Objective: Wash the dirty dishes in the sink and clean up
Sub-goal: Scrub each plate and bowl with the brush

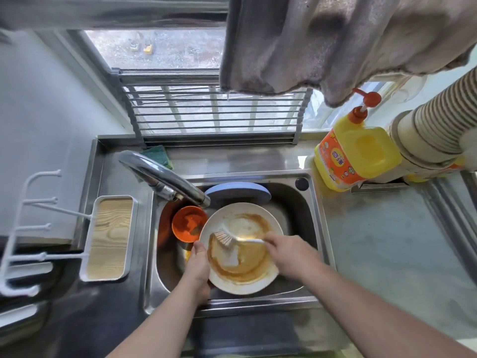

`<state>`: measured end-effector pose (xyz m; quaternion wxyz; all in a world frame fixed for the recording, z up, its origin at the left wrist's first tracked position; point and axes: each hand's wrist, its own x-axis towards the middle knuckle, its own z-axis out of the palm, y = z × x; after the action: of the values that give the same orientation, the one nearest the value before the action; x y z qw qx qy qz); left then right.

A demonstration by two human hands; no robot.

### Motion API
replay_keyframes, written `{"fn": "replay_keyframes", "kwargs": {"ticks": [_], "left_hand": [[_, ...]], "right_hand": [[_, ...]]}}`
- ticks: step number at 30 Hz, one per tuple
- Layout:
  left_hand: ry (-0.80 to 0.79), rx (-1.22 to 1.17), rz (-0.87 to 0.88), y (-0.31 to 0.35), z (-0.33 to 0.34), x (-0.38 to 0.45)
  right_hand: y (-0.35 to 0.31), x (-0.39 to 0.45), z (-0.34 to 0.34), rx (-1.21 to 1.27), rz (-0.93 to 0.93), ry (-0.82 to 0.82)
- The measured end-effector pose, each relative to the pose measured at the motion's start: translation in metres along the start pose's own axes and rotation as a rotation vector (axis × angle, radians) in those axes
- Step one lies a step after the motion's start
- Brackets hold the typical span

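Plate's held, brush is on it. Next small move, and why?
Probably sweep the brush down and around the brown ring on the white plate. The right hand grips the handle with the bristles at the upper left of the smear, the left hand holds the rim steady over the sink, and most residue looks unscrubbed.

Stained plate over sink — brush on it

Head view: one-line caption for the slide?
Left hand holds a stained white plate over the sink; right hand scrubs it with a brush.
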<state>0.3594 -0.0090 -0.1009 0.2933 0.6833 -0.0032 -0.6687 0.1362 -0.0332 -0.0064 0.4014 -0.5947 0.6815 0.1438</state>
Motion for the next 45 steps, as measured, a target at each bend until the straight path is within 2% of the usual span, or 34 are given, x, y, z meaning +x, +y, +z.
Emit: {"fn": "replay_keyframes", "kwargs": {"ticks": [4, 6, 9, 11, 13, 15, 19, 22, 24, 26, 28, 31, 35, 38, 41, 44, 45], "left_hand": [[0.025, 0.063, 0.092, 0.01, -0.01, 0.006], [0.046, 0.1, 0.126, 0.015, -0.011, 0.008], [0.045, 0.13, 0.113, 0.014, -0.009, 0.008], [0.038, 0.102, 0.045, 0.005, -0.007, 0.007], [0.03, 0.076, 0.0, -0.002, -0.005, 0.002], [0.049, 0.036, 0.021, -0.002, -0.007, -0.003], [0.098, 0.005, 0.099, 0.005, -0.015, 0.004], [0.118, -0.019, 0.078, 0.001, -0.012, 0.009], [0.086, -0.04, 0.036, -0.005, -0.005, 0.005], [0.058, -0.04, 0.031, -0.008, -0.002, -0.001], [0.082, -0.051, 0.062, -0.005, -0.005, -0.005], [0.135, -0.056, 0.137, 0.003, -0.015, 0.007], [0.162, -0.112, 0.141, -0.001, 0.003, 0.001], [0.132, -0.216, 0.118, -0.007, 0.018, -0.011], [0.14, -0.205, 0.107, -0.003, 0.017, -0.013], [0.149, -0.143, 0.166, 0.002, 0.005, -0.004], [0.147, -0.125, 0.178, 0.003, 0.005, -0.001]], "right_hand": [[0.043, -0.027, 0.0, -0.019, -0.004, 0.056], [0.05, -0.054, 0.015, 0.004, -0.007, 0.033], [0.027, -0.068, 0.041, 0.007, -0.056, -0.041], [-0.001, -0.051, 0.046, -0.003, -0.111, -0.029], [-0.011, -0.021, 0.035, 0.013, -0.087, 0.036], [0.008, 0.002, 0.017, 0.05, 0.003, 0.08], [0.049, -0.04, 0.022, 0.135, 0.025, 0.041], [0.014, -0.068, 0.05, 0.182, -0.048, -0.064], [-0.019, -0.047, 0.053, 0.194, -0.093, -0.031], [-0.025, -0.011, 0.04, 0.221, -0.055, 0.033], [0.0, 0.006, 0.016, 0.274, 0.045, 0.081], [0.044, -0.034, 0.02, 0.295, 0.087, 0.035], [-0.006, -0.06, 0.055, 0.426, 0.014, -0.141], [-0.049, -0.016, 0.04, 0.51, -0.009, -0.056], [-0.009, 0.014, 0.009, 0.419, 0.105, 0.082], [0.043, -0.022, 0.014, 0.397, 0.174, 0.076], [0.042, -0.04, 0.022, 0.398, 0.174, 0.021]]}}
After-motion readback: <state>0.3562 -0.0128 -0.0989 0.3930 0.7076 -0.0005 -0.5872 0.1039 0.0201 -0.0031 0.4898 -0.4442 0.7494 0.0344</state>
